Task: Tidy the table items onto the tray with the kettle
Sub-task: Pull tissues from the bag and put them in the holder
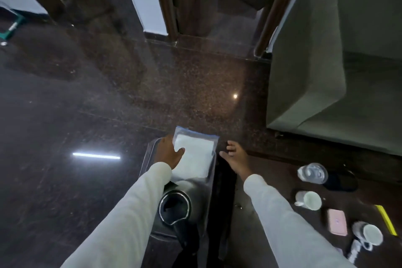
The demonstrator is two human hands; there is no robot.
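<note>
A steel tray (208,183) sits low in the middle of the head view, with a black kettle (175,206) at its near end. A clear plastic packet holding something white (193,156) lies across the tray's far end. My left hand (168,152) grips the packet's left edge, thumb on top. My right hand (236,155) hovers just right of the packet with fingers apart and nothing in it. On the dark table to the right lie a clear bottle (313,173), two white cups (309,200) (369,235) and a pink case (337,222).
A yellow strip (387,220) lies at the table's right edge, and a black round object (341,181) sits by the bottle. A grey-green sofa (326,61) stands to the right. Polished dark floor (108,104) spreads ahead, with doorways beyond.
</note>
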